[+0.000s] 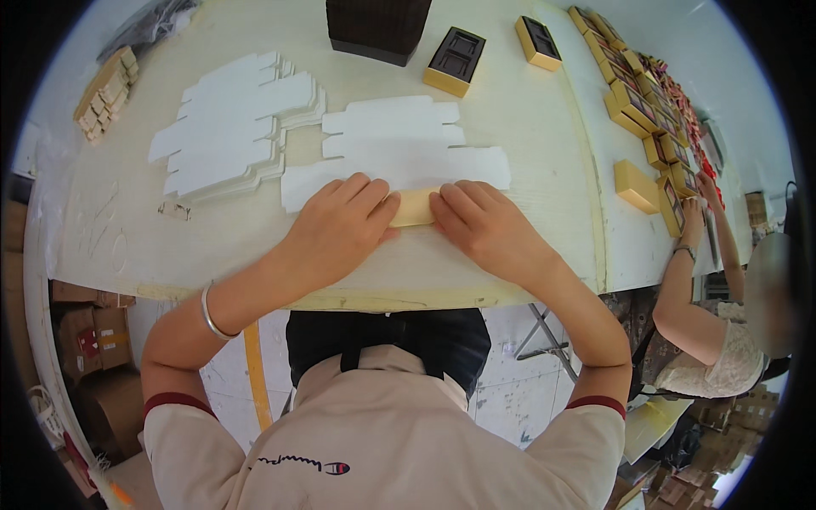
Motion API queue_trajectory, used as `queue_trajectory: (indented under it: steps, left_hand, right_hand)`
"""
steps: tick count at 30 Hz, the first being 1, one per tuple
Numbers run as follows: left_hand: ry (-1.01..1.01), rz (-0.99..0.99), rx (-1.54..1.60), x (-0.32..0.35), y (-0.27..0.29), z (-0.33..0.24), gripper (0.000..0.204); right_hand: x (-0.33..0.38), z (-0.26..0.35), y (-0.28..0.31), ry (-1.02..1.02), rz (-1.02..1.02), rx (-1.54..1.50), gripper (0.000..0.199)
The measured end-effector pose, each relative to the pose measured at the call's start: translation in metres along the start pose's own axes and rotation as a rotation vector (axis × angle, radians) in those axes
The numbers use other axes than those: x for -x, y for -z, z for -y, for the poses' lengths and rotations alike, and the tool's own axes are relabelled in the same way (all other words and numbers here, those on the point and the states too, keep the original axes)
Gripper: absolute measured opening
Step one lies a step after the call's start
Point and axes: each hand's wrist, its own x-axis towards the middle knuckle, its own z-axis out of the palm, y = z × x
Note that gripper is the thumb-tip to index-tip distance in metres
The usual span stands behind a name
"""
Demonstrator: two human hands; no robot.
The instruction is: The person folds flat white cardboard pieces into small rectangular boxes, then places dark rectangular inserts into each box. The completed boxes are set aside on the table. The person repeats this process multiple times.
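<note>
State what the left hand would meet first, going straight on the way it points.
The left hand would first meet the gold flap, which it seems to pinch at one end; exact depth is unclear.

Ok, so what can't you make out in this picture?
All in the head view:
Gold flap, both ends: covered by the left hand and right hand.
White carton blank, underside: hidden, facing down.
Dark box, far end: cut off by the upper edge.
Distant gold boxes, contents: too small to identify.

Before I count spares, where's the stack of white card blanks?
In the head view, the stack of white card blanks lies left on the table, beside the single blank, beyond the left hand.
</note>
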Motion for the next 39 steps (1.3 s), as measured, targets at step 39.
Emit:
queue_trajectory:
  steps: [39]
  left_hand:
    - [0.187, 0.327, 0.459, -0.046, 0.005, 0.04, 0.024]
  right_hand:
    - [0.038, 0.028, 0.022, 0.045, 0.062, -0.081, 0.036]
